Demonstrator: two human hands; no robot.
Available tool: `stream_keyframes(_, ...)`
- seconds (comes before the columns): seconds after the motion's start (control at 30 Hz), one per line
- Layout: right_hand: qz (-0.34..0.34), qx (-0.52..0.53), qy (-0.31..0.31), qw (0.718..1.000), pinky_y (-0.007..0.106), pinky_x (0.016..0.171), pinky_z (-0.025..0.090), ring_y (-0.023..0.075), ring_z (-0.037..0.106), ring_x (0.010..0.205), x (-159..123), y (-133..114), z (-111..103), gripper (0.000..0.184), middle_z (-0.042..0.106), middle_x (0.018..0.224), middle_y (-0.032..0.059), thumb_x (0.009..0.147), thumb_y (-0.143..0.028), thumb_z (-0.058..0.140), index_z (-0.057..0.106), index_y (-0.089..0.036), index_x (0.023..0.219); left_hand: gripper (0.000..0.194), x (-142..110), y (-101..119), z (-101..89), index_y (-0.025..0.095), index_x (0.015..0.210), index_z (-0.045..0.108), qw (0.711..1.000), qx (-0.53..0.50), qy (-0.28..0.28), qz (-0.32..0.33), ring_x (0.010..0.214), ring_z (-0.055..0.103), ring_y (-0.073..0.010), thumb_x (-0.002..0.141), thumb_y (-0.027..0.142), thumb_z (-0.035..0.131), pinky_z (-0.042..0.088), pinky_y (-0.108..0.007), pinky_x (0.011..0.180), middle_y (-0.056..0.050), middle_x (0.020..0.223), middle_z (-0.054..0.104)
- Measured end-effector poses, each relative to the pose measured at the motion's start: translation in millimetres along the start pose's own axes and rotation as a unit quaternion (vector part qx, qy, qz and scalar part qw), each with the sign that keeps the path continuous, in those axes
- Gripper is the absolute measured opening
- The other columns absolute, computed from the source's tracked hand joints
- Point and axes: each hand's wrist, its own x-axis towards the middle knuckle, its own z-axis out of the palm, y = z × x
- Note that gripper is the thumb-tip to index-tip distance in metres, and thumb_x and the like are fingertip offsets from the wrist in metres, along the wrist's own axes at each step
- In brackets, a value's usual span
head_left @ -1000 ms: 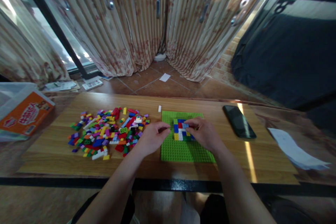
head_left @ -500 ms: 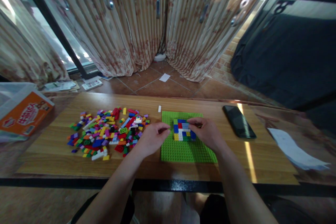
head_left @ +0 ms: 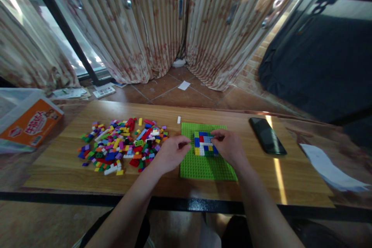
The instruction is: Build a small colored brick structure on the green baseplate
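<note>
A flat patch of blue, white, red, yellow and green building bricks (head_left: 206, 144) is set on the green baseplate (head_left: 200, 169). My right hand (head_left: 228, 145) is over the patch's right side, thumb and fingertips pinched at its upper right bricks. Whatever lies between those fingertips is hidden. At the baseplate's left edge is my left hand (head_left: 173, 153), curled, with thumb and forefinger close together just left of the patch. Any small piece in that pinch cannot be made out.
A pile of loose colored bricks (head_left: 116, 147) spreads across the wooden table (head_left: 165, 188) at left. One white brick (head_left: 179, 119) lies behind the baseplate. To the right are a black phone (head_left: 267, 135) and white paper (head_left: 328, 166). A plastic box (head_left: 31, 124) stands far left.
The whole view has shifted slightly, moving the table things a little to the right. Both hands keep nearly the same pose at the patch; no brick visibly changes place.
</note>
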Motion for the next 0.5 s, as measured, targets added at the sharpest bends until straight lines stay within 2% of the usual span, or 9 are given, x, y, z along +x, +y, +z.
stream_keyframes(0.3, -0.011, -0.013, -0.012, 1.0, 0.029, 0.069, 0.048, 0.0168, 0.065, 0.071, -5.6, -8.8, 2.5, 0.021, 0.074, 0.079, 0.0035, 0.075, -0.014, 0.061, 0.075, -0.018, 0.091, 0.023, -0.9, 4.7, 1.3, 0.013, 0.1, 0.072, 1.0, 0.012, 0.002, -0.006, 0.081, 0.069, -0.0185, 0.085, 0.02, 0.056, 0.051, -0.029, 0.073, -0.007, 0.092, 0.076)
stream_keyframes(0.5, 0.008, 0.055, -0.008, 0.998, 0.03, 0.069, 0.049, 0.0187, 0.067, 0.073, -3.5, -0.6, 2.5, 0.02, 0.074, 0.08, 0.0051, 0.077, -0.023, 0.059, 0.074, -0.018, 0.089, 0.024, -1.4, 2.7, 2.8, 0.014, 0.102, 0.072, 1.0, 0.023, 0.002, 0.006, 0.082, 0.069, -0.0194, 0.087, 0.02, 0.054, 0.052, -0.031, 0.075, -0.007, 0.094, 0.076)
